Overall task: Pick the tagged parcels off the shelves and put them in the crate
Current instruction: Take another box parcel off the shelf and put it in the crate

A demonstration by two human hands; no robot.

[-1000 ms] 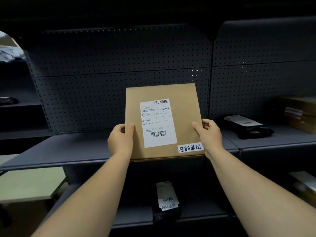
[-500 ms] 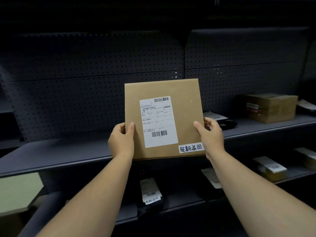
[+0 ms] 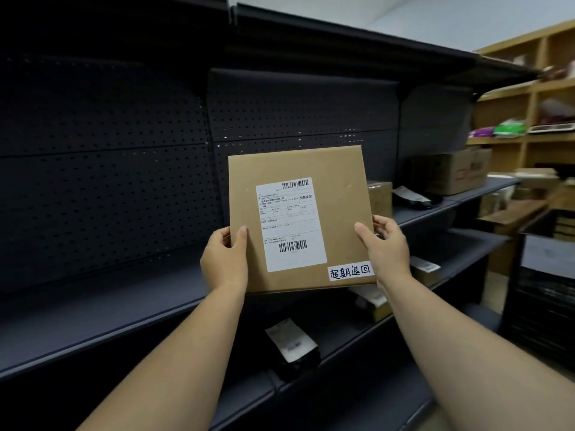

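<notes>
A flat brown cardboard parcel [image 3: 336,213] is held upright in front of the dark shelving, its face toward me. It carries a white shipping label [image 3: 291,223] and a small handwritten white tag [image 3: 350,271] at its lower right corner. My left hand [image 3: 224,261] grips the parcel's lower left edge, thumb on the front. My right hand [image 3: 387,248] grips the lower right edge the same way. A black stacked crate [image 3: 541,297] stands on the floor at the far right.
The dark metal shelf [image 3: 109,306] runs left to right behind the parcel. On the lower shelf lies a black bag parcel [image 3: 292,346] with a white label. Cardboard boxes [image 3: 451,172] and a black bag [image 3: 413,197] sit further right. Wooden shelving [image 3: 529,88] stands at the back right.
The view has swung to the right and upward, bringing the wooden shelving and the black crate into sight. Both hands keep the same grip on the parcel.
</notes>
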